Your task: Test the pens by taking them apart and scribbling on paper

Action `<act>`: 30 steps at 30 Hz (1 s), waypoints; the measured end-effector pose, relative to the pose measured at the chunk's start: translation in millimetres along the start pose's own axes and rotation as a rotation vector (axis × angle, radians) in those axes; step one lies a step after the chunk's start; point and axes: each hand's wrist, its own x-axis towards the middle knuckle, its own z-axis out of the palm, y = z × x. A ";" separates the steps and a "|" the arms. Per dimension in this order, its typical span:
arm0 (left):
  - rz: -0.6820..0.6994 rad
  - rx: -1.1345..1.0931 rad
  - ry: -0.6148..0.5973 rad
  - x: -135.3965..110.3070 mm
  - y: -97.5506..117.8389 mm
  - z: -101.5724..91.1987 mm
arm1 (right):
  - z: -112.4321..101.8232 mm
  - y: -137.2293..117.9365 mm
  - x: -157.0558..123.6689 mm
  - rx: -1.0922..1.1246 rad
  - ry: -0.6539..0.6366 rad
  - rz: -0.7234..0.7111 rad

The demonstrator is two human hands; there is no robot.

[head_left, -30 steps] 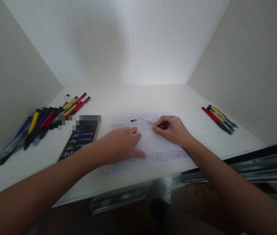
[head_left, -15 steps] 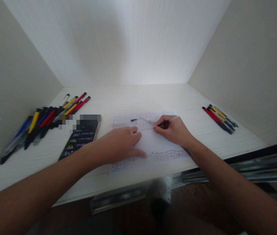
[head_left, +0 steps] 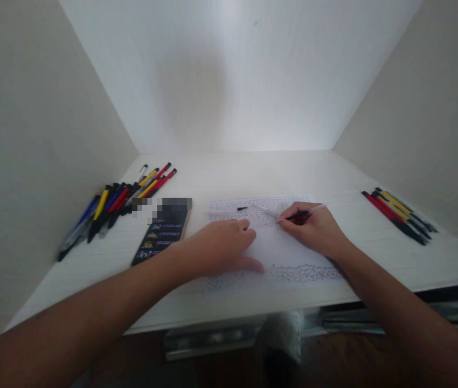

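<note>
A sheet of paper [head_left: 269, 245] lies on the white desk, with rows of small handwriting along its top and bottom and a blank band between. My left hand [head_left: 224, 248] rests flat on the sheet's left part, thumb stretched out and the other fingers slightly bent, holding nothing. In my right hand [head_left: 318, 229] is a pen [head_left: 299, 215] with a black grip and a clear barrel, its tip at the paper below the upper writing. Just left of it lies a thin clear tube [head_left: 264, 209]. A small black pen part [head_left: 242, 208] sits on the upper writing.
Left of the sheet lies a phone [head_left: 164, 231] with its screen lit, partly blurred out. Beyond it spreads a pile of pens [head_left: 111, 202] in several colours. More red and yellow pens [head_left: 398, 215] lie at the right. Panels enclose the desk [head_left: 229, 172] on three sides.
The whole view has shifted, so everything appears further right and slightly lower. Both hands keep about the same places on the paper, and the pen stays in my right hand.
</note>
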 end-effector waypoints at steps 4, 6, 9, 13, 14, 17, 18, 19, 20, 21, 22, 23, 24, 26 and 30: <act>0.021 0.001 0.040 0.1 -2.1 2.7 | -2.4 -0.3 0.7 0.006 0.047 0.005; 0.024 -0.009 0.050 0.2 -1.8 2.3 | -3.0 -0.6 0.4 -0.002 0.045 0.012; 0.025 -0.026 0.041 0.3 -1.0 1.7 | -3.8 -1.0 0.5 -0.007 0.040 0.030; 0.015 -0.042 0.046 1.2 -1.3 4.1 | -5.4 0.5 2.8 -0.006 0.037 0.087; 0.016 -0.041 0.050 1.5 -1.6 5.0 | -5.8 1.3 3.5 0.002 0.034 0.101; 0.016 -0.031 0.052 2.3 -2.0 6.2 | -6.2 3.8 5.1 0.055 0.040 0.122; 0.016 -0.027 0.048 2.4 -1.9 6.0 | -6.1 4.3 5.3 0.077 0.050 0.125; 0.016 -0.023 0.043 2.3 -1.7 5.4 | -5.8 4.5 5.3 0.097 0.060 0.126; 0.018 -0.019 0.036 2.0 -1.5 4.6 | -5.5 4.5 5.2 0.114 0.069 0.127; 0.020 -0.016 0.029 1.6 -1.2 3.7 | -5.0 4.2 4.9 0.124 0.078 0.127; 0.022 -0.012 0.024 1.3 -0.8 2.8 | -4.5 3.8 4.5 0.130 0.084 0.128; 0.023 -0.010 0.019 0.9 -0.6 2.1 | -3.9 3.4 4.1 0.129 0.090 0.127; 0.025 -0.010 0.016 0.7 -0.5 1.6 | -3.4 3.1 3.7 0.125 0.099 0.124; 0.029 -0.013 0.015 0.8 -0.7 1.4 | -2.4 3.0 3.4 0.107 0.116 0.112; 0.037 -0.017 0.011 2.6 -2.1 2.4 | -1.6 3.4 4.4 0.083 0.137 0.093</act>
